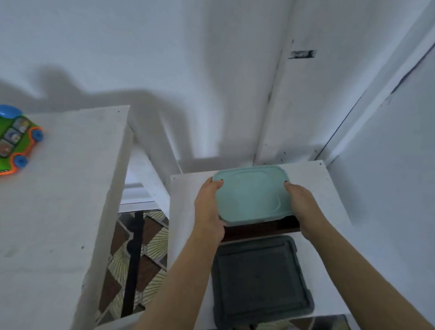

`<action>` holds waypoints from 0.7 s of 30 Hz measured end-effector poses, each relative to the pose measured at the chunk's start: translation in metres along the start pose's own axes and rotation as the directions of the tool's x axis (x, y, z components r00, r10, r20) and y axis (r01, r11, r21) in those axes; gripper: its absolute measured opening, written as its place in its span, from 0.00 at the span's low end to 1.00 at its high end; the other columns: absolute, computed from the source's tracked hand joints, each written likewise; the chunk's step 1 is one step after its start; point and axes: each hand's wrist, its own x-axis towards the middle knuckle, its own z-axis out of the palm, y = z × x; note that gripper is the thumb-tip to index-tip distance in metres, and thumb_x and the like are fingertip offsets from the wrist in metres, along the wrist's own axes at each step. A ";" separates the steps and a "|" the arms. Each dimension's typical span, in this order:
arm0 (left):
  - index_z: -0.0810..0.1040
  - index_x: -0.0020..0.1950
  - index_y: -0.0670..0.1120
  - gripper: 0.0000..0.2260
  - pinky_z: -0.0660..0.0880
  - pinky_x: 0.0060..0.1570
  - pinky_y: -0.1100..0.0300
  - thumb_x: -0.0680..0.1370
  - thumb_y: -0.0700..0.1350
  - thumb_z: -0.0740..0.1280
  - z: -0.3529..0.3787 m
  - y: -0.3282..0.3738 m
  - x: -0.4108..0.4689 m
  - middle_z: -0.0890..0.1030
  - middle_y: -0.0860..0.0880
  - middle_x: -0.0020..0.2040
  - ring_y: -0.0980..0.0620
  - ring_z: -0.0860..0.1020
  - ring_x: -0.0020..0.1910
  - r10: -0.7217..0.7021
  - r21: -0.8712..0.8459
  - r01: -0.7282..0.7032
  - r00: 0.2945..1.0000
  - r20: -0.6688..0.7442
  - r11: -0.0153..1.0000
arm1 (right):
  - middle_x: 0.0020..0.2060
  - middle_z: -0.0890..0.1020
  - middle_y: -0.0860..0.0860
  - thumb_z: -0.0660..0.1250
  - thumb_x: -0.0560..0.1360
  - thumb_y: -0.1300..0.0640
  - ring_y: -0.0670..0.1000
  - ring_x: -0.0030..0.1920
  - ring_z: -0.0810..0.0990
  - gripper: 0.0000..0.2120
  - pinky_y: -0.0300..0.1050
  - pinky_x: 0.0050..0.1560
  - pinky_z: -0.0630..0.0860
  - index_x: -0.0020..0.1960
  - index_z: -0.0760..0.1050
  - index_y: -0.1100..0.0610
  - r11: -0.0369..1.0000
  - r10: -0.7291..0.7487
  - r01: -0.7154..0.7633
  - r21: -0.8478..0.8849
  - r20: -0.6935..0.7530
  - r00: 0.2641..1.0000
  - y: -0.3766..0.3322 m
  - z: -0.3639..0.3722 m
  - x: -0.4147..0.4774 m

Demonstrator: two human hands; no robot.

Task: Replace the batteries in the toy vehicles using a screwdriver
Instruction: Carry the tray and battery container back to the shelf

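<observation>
A: Gripping anything, those hands?

B: Both grip one thing. The left hand (208,209) clasps the left side of the mint-green box (250,194), thumb laid up on the lid's edge. The right hand (302,207) clasps the right side the same way. The other fingers run down the box's sides, out of sight.

A: Is the box lifted or resting?

B: I cannot tell. A low white shelf (333,193) lies under it, and a dark gap shows below its near edge.

A: What sits beside the box?

B: Just nearer the person than the box, a dark grey tray (259,277) lies flat on that shelf.

A: And the toy vehicle?

B: The green toy car (10,140), with blue wheels and orange trim, is well left of the box and higher, on a taller white tabletop (62,196). The frame edge cuts it off. Between that tabletop and the box, patterned floor (152,236) shows below.
</observation>
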 end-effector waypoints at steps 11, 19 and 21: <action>0.78 0.43 0.44 0.09 0.74 0.33 0.61 0.80 0.42 0.61 0.006 -0.070 0.109 0.81 0.49 0.33 0.50 0.77 0.35 -0.152 0.049 0.160 0.978 -0.143 0.986 | 0.64 0.74 0.59 0.55 0.83 0.54 0.57 0.55 0.74 0.19 0.46 0.51 0.69 0.70 0.67 0.63 0.934 0.342 -0.349 0.077 0.095 0.935 0.058 0.002 0.109; 0.77 0.46 0.45 0.08 0.73 0.41 0.57 0.78 0.39 0.59 -0.007 -0.098 0.152 0.79 0.46 0.45 0.48 0.76 0.43 -0.198 0.269 0.230 0.970 -0.141 0.935 | 0.68 0.70 0.58 0.56 0.82 0.55 0.58 0.66 0.70 0.21 0.46 0.54 0.67 0.72 0.64 0.63 0.883 0.468 -0.466 -0.050 0.119 0.876 0.096 0.008 0.146; 0.77 0.46 0.46 0.08 0.72 0.39 0.58 0.78 0.38 0.59 -0.007 -0.102 0.158 0.79 0.47 0.46 0.49 0.76 0.43 -0.199 0.294 0.229 0.971 -0.129 0.928 | 0.69 0.69 0.57 0.56 0.82 0.54 0.58 0.68 0.68 0.21 0.46 0.57 0.66 0.73 0.63 0.62 0.879 0.477 -0.472 -0.071 0.119 0.871 0.102 0.008 0.152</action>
